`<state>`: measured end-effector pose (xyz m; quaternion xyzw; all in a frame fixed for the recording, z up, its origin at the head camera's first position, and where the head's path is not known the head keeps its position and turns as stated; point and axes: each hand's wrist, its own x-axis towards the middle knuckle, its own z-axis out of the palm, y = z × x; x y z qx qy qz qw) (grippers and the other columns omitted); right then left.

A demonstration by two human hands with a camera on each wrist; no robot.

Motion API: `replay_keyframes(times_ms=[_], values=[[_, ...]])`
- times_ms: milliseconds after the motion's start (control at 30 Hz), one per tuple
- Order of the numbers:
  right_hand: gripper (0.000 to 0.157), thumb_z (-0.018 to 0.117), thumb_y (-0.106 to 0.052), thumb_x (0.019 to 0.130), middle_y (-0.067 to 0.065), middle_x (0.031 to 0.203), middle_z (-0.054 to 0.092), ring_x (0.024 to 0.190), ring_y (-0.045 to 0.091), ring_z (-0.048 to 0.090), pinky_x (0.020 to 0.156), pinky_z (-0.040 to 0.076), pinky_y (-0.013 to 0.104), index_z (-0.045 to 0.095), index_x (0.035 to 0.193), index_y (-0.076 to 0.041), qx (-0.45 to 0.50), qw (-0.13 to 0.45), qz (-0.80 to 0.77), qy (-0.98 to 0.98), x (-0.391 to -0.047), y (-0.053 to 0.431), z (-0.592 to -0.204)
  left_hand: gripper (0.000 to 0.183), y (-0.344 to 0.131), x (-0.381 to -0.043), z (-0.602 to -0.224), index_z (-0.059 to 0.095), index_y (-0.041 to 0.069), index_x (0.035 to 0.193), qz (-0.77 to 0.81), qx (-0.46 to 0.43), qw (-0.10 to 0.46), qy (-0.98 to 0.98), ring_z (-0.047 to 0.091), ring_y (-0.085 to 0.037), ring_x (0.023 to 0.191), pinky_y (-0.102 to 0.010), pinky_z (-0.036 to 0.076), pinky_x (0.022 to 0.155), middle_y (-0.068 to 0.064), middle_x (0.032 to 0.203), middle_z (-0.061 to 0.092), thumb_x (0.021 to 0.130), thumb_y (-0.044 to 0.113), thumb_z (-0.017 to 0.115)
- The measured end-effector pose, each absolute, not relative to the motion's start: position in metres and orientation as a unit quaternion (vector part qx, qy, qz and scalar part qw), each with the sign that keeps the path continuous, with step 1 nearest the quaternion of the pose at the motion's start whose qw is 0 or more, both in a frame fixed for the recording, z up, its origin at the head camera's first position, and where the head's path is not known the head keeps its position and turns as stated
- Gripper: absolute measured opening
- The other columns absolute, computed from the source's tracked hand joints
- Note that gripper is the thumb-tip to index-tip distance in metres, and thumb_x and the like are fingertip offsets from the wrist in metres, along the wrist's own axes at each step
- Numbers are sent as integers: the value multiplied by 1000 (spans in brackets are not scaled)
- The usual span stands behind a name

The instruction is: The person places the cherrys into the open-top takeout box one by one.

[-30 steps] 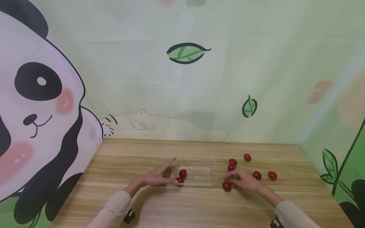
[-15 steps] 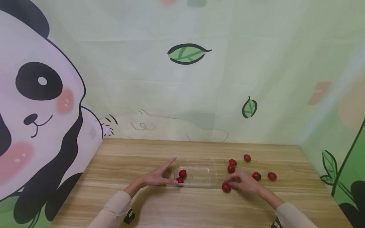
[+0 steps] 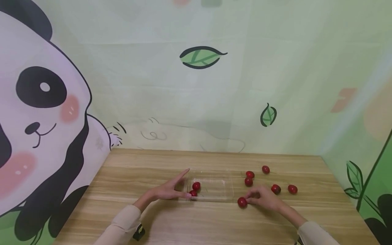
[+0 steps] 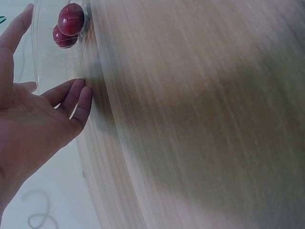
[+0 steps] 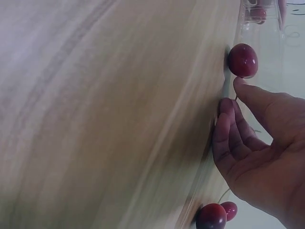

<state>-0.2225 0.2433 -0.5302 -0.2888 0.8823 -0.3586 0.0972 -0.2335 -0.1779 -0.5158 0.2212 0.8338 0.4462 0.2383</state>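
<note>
My left hand [image 3: 167, 191] is at the left end of a clear plastic box [image 3: 228, 190], its thumb and index finger spread wide along the two sides. Two red cherries [image 3: 196, 186] lie inside at that end; the left wrist view shows the same cherries [image 4: 70, 20] through the clear wall. To the right of the box, my right hand [image 3: 265, 198] pinches at the stem side of a cherry [image 3: 242, 202] low over the table. In the right wrist view the thumb meets this cherry [image 5: 243, 60] by its stem, which is partly hidden.
Beyond my right hand several more cherries lie loose: a touching pair [image 3: 248, 181], one farther back [image 3: 265, 169], and two to the right, including the outermost cherry [image 3: 292, 189]. The wooden table [image 3: 183, 221] ends at a printed cloth backdrop [image 3: 147, 75].
The right hand's fingertips have closed in at the near cherry, which has shifted slightly left and toward me. My left hand and the box stay put.
</note>
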Motion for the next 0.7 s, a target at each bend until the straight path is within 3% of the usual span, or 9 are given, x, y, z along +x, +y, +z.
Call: replay_keyframes(times_ms=[300,700], values=[[6,77,-17,88,-2,95,68,90,6,59,79,48,21,79,93,-14,-251,72,-355,898,-213,243,-530,104,-179,-233,-515,6,20,166,452,222,235,832,27,-43,154,-70,22,121,-26,165,28,92,46,74],[7,75,-19,91,-3,95,75,89,6,64,79,52,20,77,97,-15,-226,63,-368,900,-212,245,-530,105,-177,-234,-516,7,18,166,453,225,231,831,27,-44,154,-69,22,121,-27,165,28,91,46,75]])
